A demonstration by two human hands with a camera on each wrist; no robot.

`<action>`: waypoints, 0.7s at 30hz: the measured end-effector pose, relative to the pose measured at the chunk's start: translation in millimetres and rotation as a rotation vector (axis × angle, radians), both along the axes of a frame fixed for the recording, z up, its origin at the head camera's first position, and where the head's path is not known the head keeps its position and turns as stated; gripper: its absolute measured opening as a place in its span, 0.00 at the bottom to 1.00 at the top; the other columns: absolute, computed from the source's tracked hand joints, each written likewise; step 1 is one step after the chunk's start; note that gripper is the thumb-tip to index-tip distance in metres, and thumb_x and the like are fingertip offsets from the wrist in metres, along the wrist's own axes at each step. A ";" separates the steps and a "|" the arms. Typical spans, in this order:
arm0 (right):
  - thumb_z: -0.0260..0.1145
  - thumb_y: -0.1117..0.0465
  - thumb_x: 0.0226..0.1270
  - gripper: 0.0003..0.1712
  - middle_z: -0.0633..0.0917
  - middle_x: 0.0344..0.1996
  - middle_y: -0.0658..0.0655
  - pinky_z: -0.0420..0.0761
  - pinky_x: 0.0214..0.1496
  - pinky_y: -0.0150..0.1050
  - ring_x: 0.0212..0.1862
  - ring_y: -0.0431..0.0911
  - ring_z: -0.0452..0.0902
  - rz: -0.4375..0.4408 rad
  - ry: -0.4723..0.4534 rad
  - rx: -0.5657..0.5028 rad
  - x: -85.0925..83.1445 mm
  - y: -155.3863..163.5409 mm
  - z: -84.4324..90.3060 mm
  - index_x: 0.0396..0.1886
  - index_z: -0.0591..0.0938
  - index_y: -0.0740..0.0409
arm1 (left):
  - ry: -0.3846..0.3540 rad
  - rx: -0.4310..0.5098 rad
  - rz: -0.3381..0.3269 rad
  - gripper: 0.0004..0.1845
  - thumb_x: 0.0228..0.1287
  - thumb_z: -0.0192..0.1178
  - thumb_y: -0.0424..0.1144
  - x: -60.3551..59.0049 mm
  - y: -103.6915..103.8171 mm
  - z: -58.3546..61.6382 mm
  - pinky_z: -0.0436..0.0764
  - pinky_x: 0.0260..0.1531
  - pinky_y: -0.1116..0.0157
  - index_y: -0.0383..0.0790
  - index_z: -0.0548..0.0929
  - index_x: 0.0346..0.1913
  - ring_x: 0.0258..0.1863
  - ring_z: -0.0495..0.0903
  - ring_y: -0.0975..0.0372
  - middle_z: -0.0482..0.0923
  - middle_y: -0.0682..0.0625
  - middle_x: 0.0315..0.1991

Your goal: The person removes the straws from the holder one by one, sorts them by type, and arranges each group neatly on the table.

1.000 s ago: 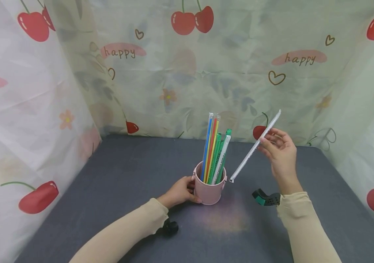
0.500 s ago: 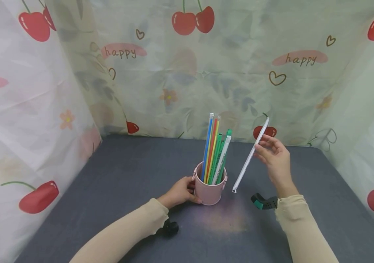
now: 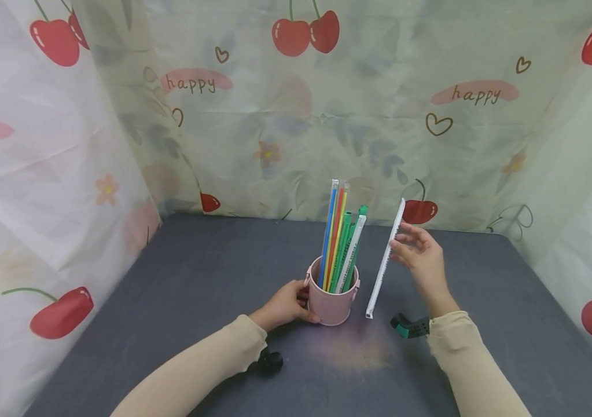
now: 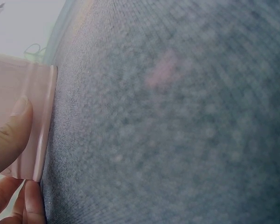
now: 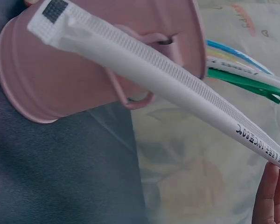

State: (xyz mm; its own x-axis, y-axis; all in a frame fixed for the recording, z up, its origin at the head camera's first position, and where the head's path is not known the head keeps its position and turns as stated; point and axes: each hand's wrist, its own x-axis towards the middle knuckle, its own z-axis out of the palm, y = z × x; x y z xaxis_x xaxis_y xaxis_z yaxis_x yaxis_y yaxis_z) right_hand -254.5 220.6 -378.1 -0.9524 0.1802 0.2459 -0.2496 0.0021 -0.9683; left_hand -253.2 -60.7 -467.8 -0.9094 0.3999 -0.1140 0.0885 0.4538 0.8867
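A pink bucket [image 3: 329, 307] stands upright on the dark table, holding several wrapped straws [image 3: 338, 243] in blue, red, yellow, green and white. My left hand [image 3: 286, 304] grips the bucket's left side, thumb [image 4: 14, 133] across its lower wall in the left wrist view. Between thumb and fingers my right hand [image 3: 420, 255] pinches a white paper-wrapped straw [image 3: 385, 260] at its upper half. That straw leans slightly, just right of the bucket, its lower end below rim level. Printed lettering runs along the wrapper in the right wrist view, where the straw [image 5: 168, 84] crosses before the bucket [image 5: 60, 74].
The dark table [image 3: 223, 260] spreads round the bucket. A cherry-patterned curtain [image 3: 296, 116] hangs behind and along both sides. Black wrist-worn devices show beneath the left sleeve [image 3: 269, 362] and beside the right cuff [image 3: 410, 326].
My right hand has moved left and down toward the bucket with the white straw, which has turned from a steep slant to nearly upright. The left hand and the bucket stay put.
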 end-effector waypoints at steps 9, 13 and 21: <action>0.68 0.65 0.63 0.29 0.80 0.35 0.45 0.84 0.38 0.31 0.35 0.31 0.82 -0.012 -0.065 0.162 -4.0 -4.2 -15.3 0.63 0.73 0.64 | -0.014 -0.004 0.008 0.39 0.42 0.79 0.34 -0.7 -0.1 -0.1 0.77 0.57 0.53 0.37 0.74 0.61 0.53 0.77 0.53 0.77 0.44 0.52; 0.68 0.62 0.64 0.28 0.80 0.38 0.48 0.84 0.40 0.30 0.36 0.31 0.82 -0.017 -0.103 0.213 -4.9 -5.5 -19.6 0.63 0.73 0.61 | -0.016 -0.003 0.010 0.39 0.42 0.79 0.34 -0.2 -0.2 0.0 0.77 0.57 0.53 0.37 0.74 0.61 0.53 0.77 0.53 0.77 0.44 0.52; 0.68 0.63 0.64 0.28 0.80 0.44 0.57 0.84 0.41 0.33 0.36 0.32 0.81 -0.017 -0.178 0.246 -8.0 -7.6 -27.8 0.64 0.73 0.59 | -0.012 -0.011 0.013 0.39 0.42 0.79 0.33 -0.1 0.2 -0.3 0.78 0.56 0.54 0.37 0.74 0.62 0.52 0.78 0.53 0.77 0.44 0.52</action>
State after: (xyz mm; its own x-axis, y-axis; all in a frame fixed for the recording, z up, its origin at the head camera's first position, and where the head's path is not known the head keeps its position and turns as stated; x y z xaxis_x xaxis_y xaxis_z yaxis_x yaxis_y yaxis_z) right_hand -262.5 213.0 -406.0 -0.9819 0.1519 0.1132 -0.0737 0.2443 -0.9669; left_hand -253.3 -60.5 -468.1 -0.9130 0.3872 -0.1289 0.0723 0.4643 0.8827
